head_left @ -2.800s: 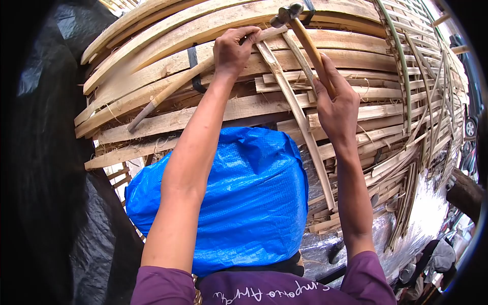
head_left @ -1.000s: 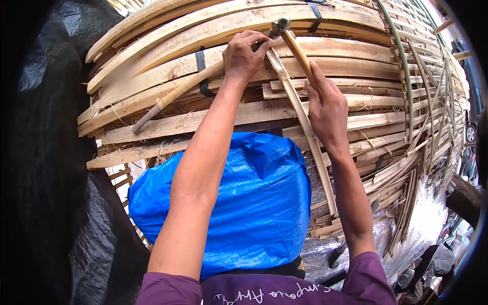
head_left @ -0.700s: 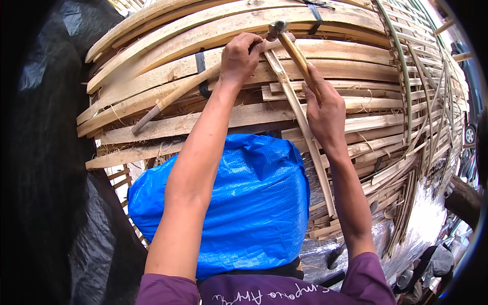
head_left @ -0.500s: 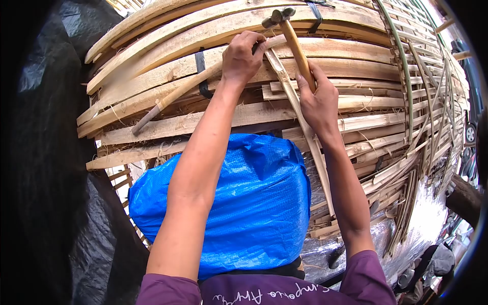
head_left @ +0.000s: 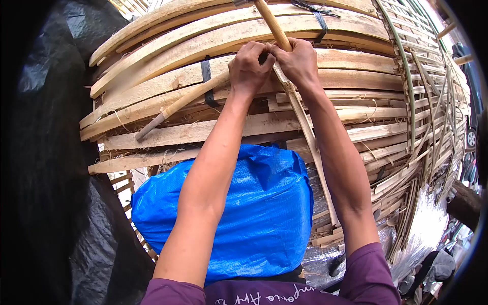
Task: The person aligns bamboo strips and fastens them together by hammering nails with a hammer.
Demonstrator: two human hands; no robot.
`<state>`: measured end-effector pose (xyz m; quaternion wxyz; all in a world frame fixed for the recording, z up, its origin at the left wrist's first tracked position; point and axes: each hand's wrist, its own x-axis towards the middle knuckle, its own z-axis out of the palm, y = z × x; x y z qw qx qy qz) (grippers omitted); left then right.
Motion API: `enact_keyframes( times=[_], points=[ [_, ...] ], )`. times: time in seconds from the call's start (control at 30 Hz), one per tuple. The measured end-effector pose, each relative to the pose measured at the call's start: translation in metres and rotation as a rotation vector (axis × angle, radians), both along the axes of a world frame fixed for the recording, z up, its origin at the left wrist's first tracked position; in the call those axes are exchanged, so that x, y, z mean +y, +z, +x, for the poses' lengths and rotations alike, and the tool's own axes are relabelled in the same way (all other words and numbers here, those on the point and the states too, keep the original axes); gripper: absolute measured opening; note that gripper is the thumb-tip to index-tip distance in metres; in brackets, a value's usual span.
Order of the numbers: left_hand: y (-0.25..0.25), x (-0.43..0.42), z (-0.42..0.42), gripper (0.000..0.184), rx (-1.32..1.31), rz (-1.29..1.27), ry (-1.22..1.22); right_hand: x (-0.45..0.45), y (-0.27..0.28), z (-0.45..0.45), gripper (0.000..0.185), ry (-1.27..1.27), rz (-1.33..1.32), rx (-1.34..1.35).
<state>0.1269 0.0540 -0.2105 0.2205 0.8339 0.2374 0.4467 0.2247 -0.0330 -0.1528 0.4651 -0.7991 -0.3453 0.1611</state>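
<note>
My right hand (head_left: 299,62) is closed round the wooden handle of a hammer (head_left: 272,21), whose head lies at the top edge of the view. Its fingers meet those of my left hand (head_left: 249,65), which is closed in a pinch. What my left fingertips hold is hidden. Beneath the left hand runs a round wooden stick (head_left: 195,96) with a dark end at lower left. A narrow split wood strip (head_left: 306,129) slants from beneath the hands down toward my right elbow.
Long sawn wood slats (head_left: 178,76) lie side by side under my hands, with black ties (head_left: 207,76) across them. A blue tarp-covered bundle (head_left: 244,213) sits before me. Black sheeting (head_left: 46,152) hangs at left; a lattice of thin strips (head_left: 427,66) is at right.
My right hand has moved up and left to meet my left hand, carrying the hammer upward until its head is mostly out of view. My left hand has shifted slightly down.
</note>
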Motion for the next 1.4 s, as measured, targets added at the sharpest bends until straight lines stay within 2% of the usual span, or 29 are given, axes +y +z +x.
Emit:
enact_keyframes(
  times=[0.1, 0.3, 0.57, 0.63, 0.9, 1.0, 1.13, 1.2, 1.4],
  points=[
    [-0.002, 0.001, 0.0, 0.018, -0.007, -0.027, 0.005, 0.003, -0.01, 0.0, 0.031, -0.042, 0.085, 0.039],
    [-0.002, -0.001, 0.003, 0.015, -0.019, -0.054, 0.03, -0.002, -0.018, 0.006, 0.029, -0.052, 0.094, 0.095],
    [-0.001, -0.001, 0.003, 0.014, -0.013, -0.043, 0.031, 0.0, -0.023, 0.002, 0.027, -0.044, 0.169, 0.016],
    [-0.002, -0.001, 0.003, 0.014, -0.017, -0.041, 0.036, -0.001, -0.021, -0.001, 0.026, -0.036, 0.145, -0.074],
    [0.001, -0.002, 0.001, 0.016, -0.003, -0.041, 0.047, -0.004, -0.016, -0.002, 0.03, -0.023, 0.136, 0.0],
    [0.002, -0.004, 0.001, 0.015, -0.011, -0.069, 0.028, -0.021, 0.003, -0.003, 0.037, 0.011, 0.123, -0.076],
    [0.002, -0.004, 0.003, 0.015, -0.04, -0.042, 0.039, -0.07, 0.022, -0.013, 0.032, 0.036, 0.036, -0.169],
    [0.001, -0.007, 0.004, 0.015, -0.042, -0.043, 0.044, -0.094, 0.024, -0.021, 0.03, -0.008, -0.068, -0.143],
    [0.001, -0.005, 0.003, 0.014, -0.018, -0.043, 0.054, -0.127, 0.006, -0.031, 0.027, -0.033, -0.013, -0.274]
  ],
)
